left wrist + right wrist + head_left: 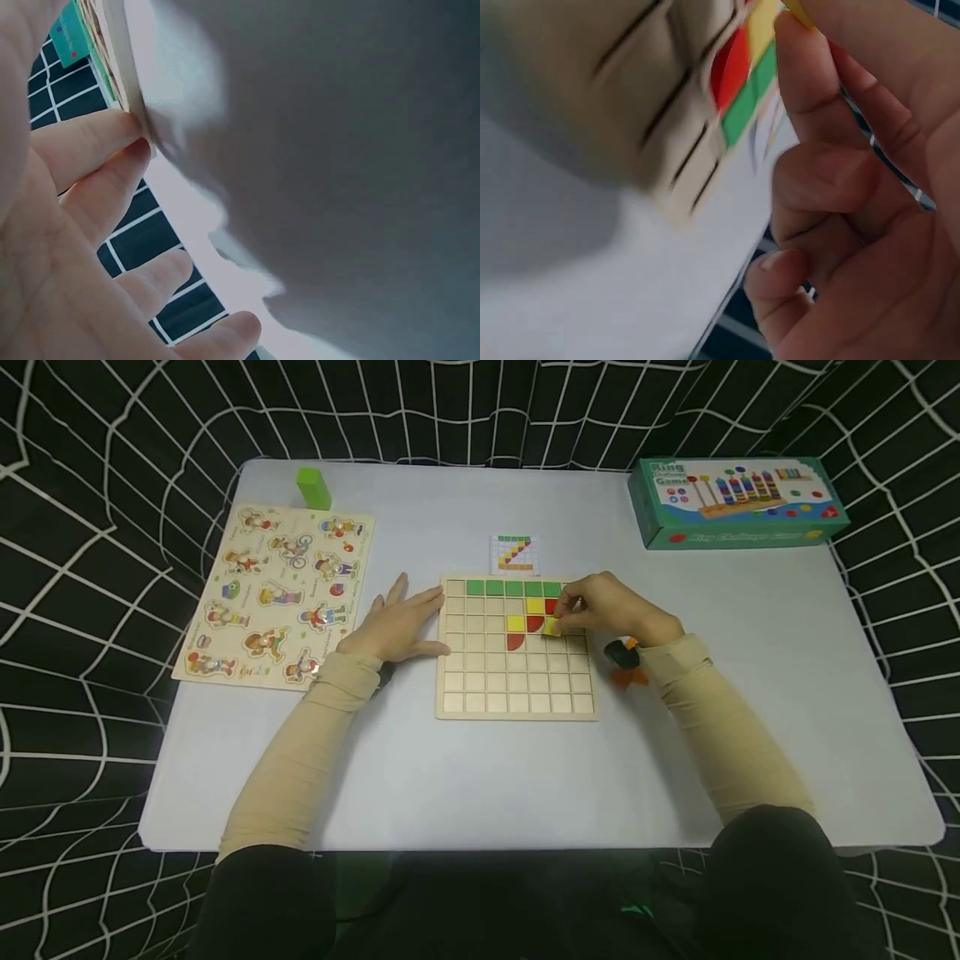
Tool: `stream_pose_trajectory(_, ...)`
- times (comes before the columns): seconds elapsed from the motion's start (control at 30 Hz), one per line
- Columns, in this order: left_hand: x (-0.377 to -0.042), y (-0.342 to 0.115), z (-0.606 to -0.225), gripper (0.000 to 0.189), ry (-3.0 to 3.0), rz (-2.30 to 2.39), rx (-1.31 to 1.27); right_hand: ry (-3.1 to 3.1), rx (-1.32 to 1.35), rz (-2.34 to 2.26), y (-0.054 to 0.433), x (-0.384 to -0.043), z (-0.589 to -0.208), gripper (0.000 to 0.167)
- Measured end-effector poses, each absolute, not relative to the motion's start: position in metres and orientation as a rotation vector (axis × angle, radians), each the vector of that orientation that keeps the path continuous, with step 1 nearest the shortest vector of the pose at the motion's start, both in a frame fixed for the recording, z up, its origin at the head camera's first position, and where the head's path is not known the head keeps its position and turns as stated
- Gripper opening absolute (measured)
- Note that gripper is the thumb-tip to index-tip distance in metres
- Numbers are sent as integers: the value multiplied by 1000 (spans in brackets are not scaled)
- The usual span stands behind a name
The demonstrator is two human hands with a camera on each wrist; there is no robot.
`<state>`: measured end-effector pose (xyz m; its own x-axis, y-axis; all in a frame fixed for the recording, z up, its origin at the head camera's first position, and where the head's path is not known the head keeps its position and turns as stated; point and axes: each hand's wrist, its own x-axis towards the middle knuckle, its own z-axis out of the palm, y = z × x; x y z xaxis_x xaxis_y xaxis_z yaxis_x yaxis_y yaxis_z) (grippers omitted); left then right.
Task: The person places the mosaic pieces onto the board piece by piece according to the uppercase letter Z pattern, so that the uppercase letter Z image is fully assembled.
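Note:
A wooden grid board [517,681] lies mid-table, with a row of green tiles [513,588] along its top and yellow and red pieces below. My right hand [618,608] pinches a yellow tile [551,627] between thumb and fingers, over the board's right part. In the right wrist view the tile [801,12] shows only at the top edge. With fingers spread, my left hand [397,625] touches the board's left edge; its fingertips meet the board's side [124,60] in the left wrist view. Above the board is a pattern card [515,555] with coloured squares.
At left lies a wooden picture puzzle [281,620] with a green block [313,488] behind it. A green Ring game box [735,531] stands at the back right. Beside the right wrist are orange pieces [628,678] and a dark object [621,653]. White netting surrounds the table.

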<state>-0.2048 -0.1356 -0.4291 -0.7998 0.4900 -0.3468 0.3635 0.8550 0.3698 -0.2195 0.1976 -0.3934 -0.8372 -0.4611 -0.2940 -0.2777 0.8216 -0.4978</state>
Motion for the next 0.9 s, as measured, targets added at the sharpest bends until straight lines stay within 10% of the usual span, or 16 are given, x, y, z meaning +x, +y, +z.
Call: stream_pose_trajectory(0.9, -205, -134, -422, 93, 2561, 377, 591, 2548, -840, -579, 120, -221, -413, 10)
